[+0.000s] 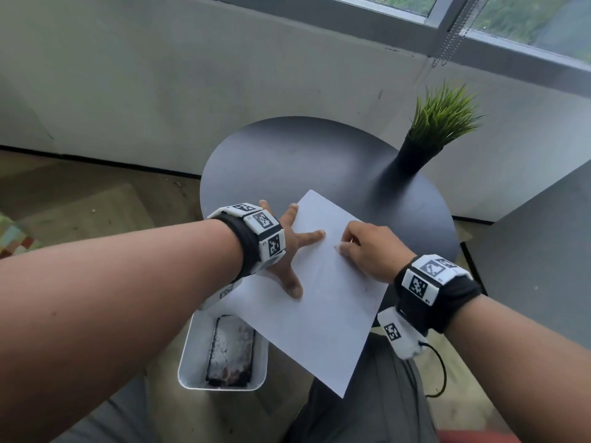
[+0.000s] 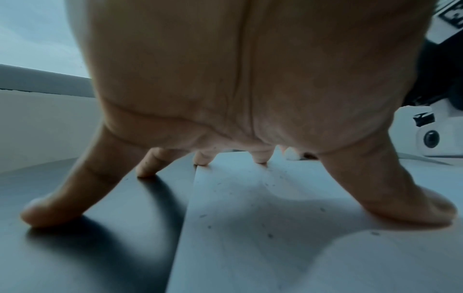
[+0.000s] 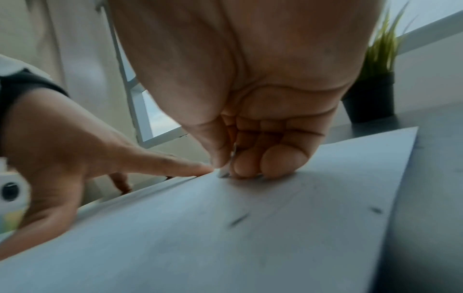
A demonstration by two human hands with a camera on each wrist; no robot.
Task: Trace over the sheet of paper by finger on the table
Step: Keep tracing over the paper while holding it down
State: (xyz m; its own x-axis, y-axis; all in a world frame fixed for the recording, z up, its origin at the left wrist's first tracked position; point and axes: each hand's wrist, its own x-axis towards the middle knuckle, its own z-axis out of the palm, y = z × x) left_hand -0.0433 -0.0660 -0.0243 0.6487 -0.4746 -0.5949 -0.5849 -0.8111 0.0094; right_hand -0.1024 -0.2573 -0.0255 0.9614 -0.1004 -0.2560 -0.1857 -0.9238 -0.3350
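A white sheet of paper (image 1: 319, 324) lies tilted on the round dark table (image 1: 303, 161), its near corner hanging over the table's edge. My left hand (image 1: 287, 254) is spread flat along the sheet's left edge. Its thumb (image 2: 413, 208) and index finger (image 2: 260, 158) press the paper (image 2: 250, 228), while the little finger (image 2: 50, 214) rests on the bare table. My right hand (image 1: 367, 251) sits on the upper middle of the sheet with fingers (image 3: 283, 160) curled and knuckles down. A thin grey sliver (image 3: 225, 172) shows pinched between thumb and fingers, touching the paper (image 3: 250, 228); what it is stays unclear.
A potted green plant (image 1: 441, 123) in a black pot stands at the table's back right. A white bin (image 1: 192, 362) with dark contents sits on the floor below the table's near left edge. A grey surface (image 1: 543, 251) rises at the right. A wall and window lie behind.
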